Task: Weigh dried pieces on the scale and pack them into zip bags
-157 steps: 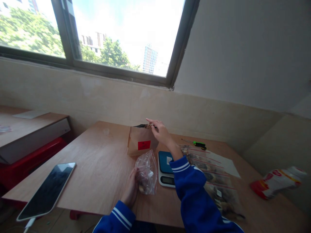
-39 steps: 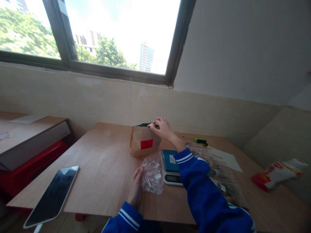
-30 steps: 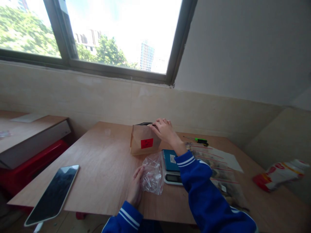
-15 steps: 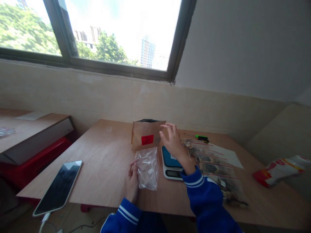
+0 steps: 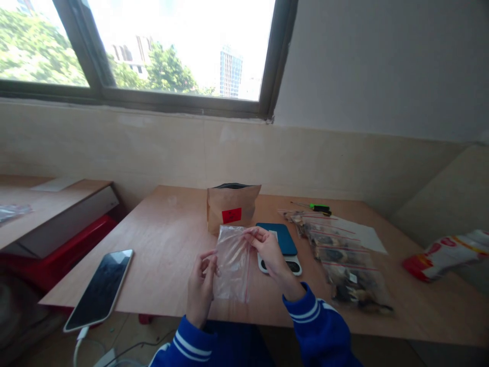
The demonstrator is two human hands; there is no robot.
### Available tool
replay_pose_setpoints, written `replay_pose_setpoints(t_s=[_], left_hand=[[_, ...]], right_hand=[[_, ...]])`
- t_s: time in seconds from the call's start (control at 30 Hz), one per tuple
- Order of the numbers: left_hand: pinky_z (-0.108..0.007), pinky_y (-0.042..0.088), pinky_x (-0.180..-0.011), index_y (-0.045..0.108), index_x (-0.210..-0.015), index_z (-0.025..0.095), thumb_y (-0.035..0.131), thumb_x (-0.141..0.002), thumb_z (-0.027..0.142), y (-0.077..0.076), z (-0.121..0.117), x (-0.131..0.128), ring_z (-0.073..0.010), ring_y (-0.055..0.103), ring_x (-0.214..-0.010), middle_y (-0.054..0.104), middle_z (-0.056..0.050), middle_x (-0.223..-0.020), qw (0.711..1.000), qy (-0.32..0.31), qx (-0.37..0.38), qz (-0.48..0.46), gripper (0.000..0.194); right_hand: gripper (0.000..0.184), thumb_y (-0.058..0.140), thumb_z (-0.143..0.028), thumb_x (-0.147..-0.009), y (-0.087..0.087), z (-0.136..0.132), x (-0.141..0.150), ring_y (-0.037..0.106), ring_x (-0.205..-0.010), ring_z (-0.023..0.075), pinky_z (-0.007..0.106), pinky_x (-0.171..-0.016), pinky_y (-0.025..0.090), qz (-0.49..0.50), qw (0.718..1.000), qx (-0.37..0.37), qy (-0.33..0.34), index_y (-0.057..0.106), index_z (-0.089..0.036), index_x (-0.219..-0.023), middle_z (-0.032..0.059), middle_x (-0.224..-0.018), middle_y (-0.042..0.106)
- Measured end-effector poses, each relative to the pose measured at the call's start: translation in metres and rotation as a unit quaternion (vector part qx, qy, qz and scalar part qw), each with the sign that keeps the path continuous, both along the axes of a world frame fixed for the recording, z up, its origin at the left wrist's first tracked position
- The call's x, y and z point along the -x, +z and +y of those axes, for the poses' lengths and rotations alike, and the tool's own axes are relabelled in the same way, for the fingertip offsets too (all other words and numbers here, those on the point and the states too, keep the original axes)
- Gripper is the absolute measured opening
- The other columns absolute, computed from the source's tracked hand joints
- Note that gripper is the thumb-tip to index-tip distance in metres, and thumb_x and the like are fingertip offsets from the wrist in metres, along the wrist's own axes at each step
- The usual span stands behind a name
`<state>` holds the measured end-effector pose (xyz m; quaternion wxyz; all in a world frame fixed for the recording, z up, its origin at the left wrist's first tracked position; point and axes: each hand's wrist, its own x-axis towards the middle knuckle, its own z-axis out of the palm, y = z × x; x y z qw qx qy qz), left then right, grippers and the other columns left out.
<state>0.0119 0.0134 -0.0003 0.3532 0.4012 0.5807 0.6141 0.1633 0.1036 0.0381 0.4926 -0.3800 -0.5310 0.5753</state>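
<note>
A clear plastic zip bag (image 5: 232, 270), flat and with nothing visible inside, is between my two hands. My right hand (image 5: 265, 247) pinches its upper right corner between thumb and fingertips. At the bag's left edge is my left hand (image 5: 202, 283), fingers curled with thumb and fingertips closed on the film. Just behind the bag stands a brown paper pouch (image 5: 216, 204) with a red label, its top gaping. A kitchen scale (image 5: 288, 239) with a blue plate lies to the right, partly hidden by my right hand.
Several filled zip bags (image 5: 355, 285) overlap in a row on the right, beside a white paper (image 5: 367, 237) and a green-black screwdriver (image 5: 319, 208). A white-red bottle (image 5: 439, 255) lies far right. At the left edge a phone (image 5: 101, 290) rests with its cable attached.
My right hand has come down from above the scale, near the pouch, to the zip bag's upper corner and taken hold of it. The bag is straighter now, and the scale's plate is uncovered.
</note>
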Motion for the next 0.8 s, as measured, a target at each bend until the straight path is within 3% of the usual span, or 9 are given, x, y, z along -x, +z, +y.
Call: replay_pose_setpoints(t_s=[0.13,0.2,0.27,0.33,0.43,0.53,0.6,0.7,0.8], left_hand=[[-0.021,0.040,-0.042,0.061,-0.098,0.017,0.057,-0.078,0.055,0.000,-0.003,0.014,-0.0116,0.052,-0.050,0.055,0.003,-0.062,0.999,0.025,0.002,0.029,0.044],[-0.021,0.034,-0.035,0.060,-0.102,0.017,0.054,-0.078,0.058,-0.006,-0.006,0.032,-0.0097,0.044,-0.042,0.054,0.003,-0.064,0.997,0.063,0.016,0.051,0.047],[-0.022,0.028,-0.031,0.058,-0.108,0.018,0.050,-0.078,0.060,-0.011,-0.007,0.055,-0.0077,0.035,-0.036,0.056,0.003,-0.069,0.990,0.108,0.030,0.080,0.052],[-0.026,0.038,-0.036,0.054,-0.115,0.017,0.047,-0.080,0.058,-0.015,-0.007,0.076,-0.0101,0.042,-0.038,0.061,-0.001,-0.077,0.980,0.133,0.065,0.134,0.055],[-0.046,0.052,-0.071,0.050,-0.125,0.010,0.046,-0.082,0.049,-0.014,-0.003,0.094,-0.0275,0.064,-0.076,0.063,-0.017,-0.105,0.912,0.206,0.146,0.322,0.058],[-0.055,0.042,-0.094,0.049,-0.131,0.008,0.038,-0.087,0.041,-0.015,0.003,0.089,-0.0385,0.050,-0.119,0.047,-0.026,-0.134,0.844,0.227,0.135,0.466,0.056],[-0.055,0.036,-0.101,0.050,-0.133,0.013,0.035,-0.090,0.037,-0.022,0.008,0.078,-0.0367,0.044,-0.128,0.041,-0.022,-0.143,0.844,0.153,0.144,0.494,0.052],[-0.061,0.026,-0.105,0.051,-0.133,0.020,0.036,-0.090,0.032,-0.036,0.015,0.063,-0.0382,0.035,-0.135,0.043,-0.017,-0.145,0.852,0.031,0.223,0.473,0.048],[-0.061,0.023,-0.106,0.055,-0.130,0.020,0.042,-0.087,0.036,-0.042,0.018,0.062,-0.0415,0.033,-0.135,0.046,-0.016,-0.144,0.871,0.001,0.203,0.448,0.048]], right_hand=[[0.033,0.060,-0.048,-0.082,-0.003,-0.001,-0.014,0.065,-0.082,0.0189,0.032,-0.075,0.051,-0.111,0.989,-0.098,0.016,0.066,-0.019,-0.097,0.0073,-0.095,0.072],[0.032,0.052,-0.044,-0.087,-0.007,0.000,-0.038,0.064,-0.094,0.0210,0.036,-0.085,0.049,-0.230,0.959,-0.163,-0.024,0.065,-0.020,-0.104,0.0083,-0.106,0.069],[0.030,0.050,-0.038,-0.087,-0.017,0.000,-0.070,0.059,-0.107,0.0251,0.041,-0.094,0.044,-0.363,0.901,-0.208,-0.119,0.064,-0.019,-0.106,0.0114,-0.112,0.066],[0.032,0.052,-0.030,-0.084,-0.033,-0.005,-0.104,0.053,-0.115,0.0311,0.048,-0.099,0.039,-0.496,0.815,-0.202,-0.221,0.062,-0.013,-0.109,0.0179,-0.118,0.061],[0.048,0.052,-0.025,-0.081,-0.062,-0.020,-0.145,0.045,-0.122,0.0390,0.053,-0.096,0.038,-0.630,0.682,-0.117,-0.353,0.052,-0.005,-0.124,0.0268,-0.133,0.047],[0.057,0.048,-0.026,-0.083,-0.085,-0.037,-0.166,0.039,-0.125,0.0444,0.057,-0.093,0.037,-0.688,0.593,-0.061,-0.414,0.041,0.002,-0.133,0.0337,-0.138,0.038],[0.058,0.045,-0.028,-0.085,-0.094,-0.044,-0.172,0.036,-0.126,0.0463,0.059,-0.093,0.034,-0.698,0.568,-0.056,-0.432,0.040,0.005,-0.133,0.0365,-0.136,0.038],[0.056,0.039,-0.029,-0.087,-0.100,-0.049,-0.177,0.035,-0.127,0.0462,0.063,-0.093,0.030,-0.689,0.566,-0.061,-0.449,0.042,0.003,-0.133,0.0359,-0.134,0.042],[0.057,0.034,-0.033,-0.090,-0.103,-0.050,-0.180,0.034,-0.128,0.0450,0.066,-0.094,0.027,-0.678,0.576,-0.072,-0.451,0.043,0.001,-0.135,0.0343,-0.137,0.041]])
